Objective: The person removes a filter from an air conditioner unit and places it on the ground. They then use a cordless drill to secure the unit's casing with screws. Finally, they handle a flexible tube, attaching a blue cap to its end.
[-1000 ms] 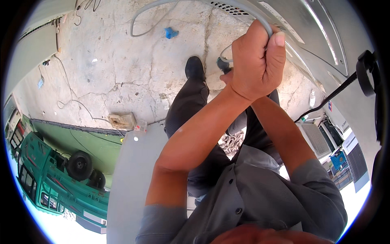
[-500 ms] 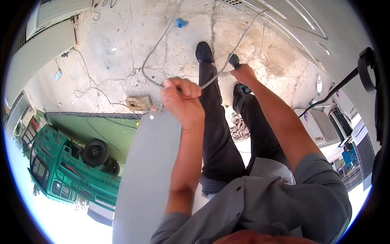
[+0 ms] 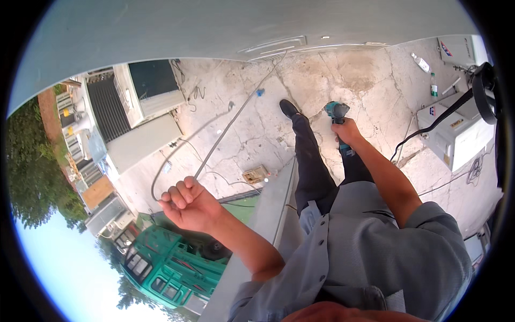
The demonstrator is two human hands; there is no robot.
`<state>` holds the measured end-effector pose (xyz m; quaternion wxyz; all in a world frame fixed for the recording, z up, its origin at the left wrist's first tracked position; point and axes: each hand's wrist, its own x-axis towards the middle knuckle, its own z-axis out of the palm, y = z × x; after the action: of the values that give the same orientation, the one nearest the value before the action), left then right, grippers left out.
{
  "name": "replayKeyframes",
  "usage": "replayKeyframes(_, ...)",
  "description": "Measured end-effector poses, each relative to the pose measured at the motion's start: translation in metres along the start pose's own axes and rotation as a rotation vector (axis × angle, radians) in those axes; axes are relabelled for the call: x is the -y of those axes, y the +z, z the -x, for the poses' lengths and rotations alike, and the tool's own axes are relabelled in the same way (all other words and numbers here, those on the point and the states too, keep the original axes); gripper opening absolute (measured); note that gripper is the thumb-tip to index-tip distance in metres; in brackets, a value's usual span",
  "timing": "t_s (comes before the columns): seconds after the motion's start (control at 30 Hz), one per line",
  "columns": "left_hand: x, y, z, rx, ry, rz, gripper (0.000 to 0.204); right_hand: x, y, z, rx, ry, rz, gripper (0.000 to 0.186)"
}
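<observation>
My left hand is closed around a grey cable, raised out to my left. One length of the cable runs taut from the fist toward the base of the large grey metal cabinet. The other end loops out past my fingers and stops short in the air or on the floor; I cannot tell which. In my right hand is a teal and black cordless drill, gripped by its handle and pointing away from me above the floor.
A grey panel edge stands at my left side. Farther left are white metal units and a green truck. A small tan box lies on the cracked concrete. White cabinets and plastic bottles are at right.
My view has turned toward the grey cabinet. The left hand has moved left and pulled the cable from a loose loop into a straight line. The drill stays in my right hand.
</observation>
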<state>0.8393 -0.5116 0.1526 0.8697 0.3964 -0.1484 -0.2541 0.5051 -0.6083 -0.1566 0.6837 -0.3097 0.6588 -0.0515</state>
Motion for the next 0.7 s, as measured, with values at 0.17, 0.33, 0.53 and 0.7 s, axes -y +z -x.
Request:
replayKeyframes(0.17, -0.089, 0.078, 0.027, 0.17, 0.125, -0.113, 0.026, 0.027, -0.056, 0.083, -0.107, -0.062, -0.631, 0.015)
replayKeyframes(0.33, -0.149, 0.136, 0.021, 0.329, 0.192, -0.085, 0.021, 0.049, -0.123, 0.133, -0.399, -0.199, -1.103, 0.018)
replayKeyframes(0.53, -0.156, 0.182, 0.031, 0.447, 0.299, -0.009, 0.028, 0.107, -0.216, 0.207, -0.578, -0.711, -1.622, 0.018)
replayKeyframes(0.7, -0.123, 0.23, 0.045, 0.626, 0.226, 0.078, 0.035, 0.126, -0.305, 0.302, -0.761, -1.171, -1.937, 0.022)
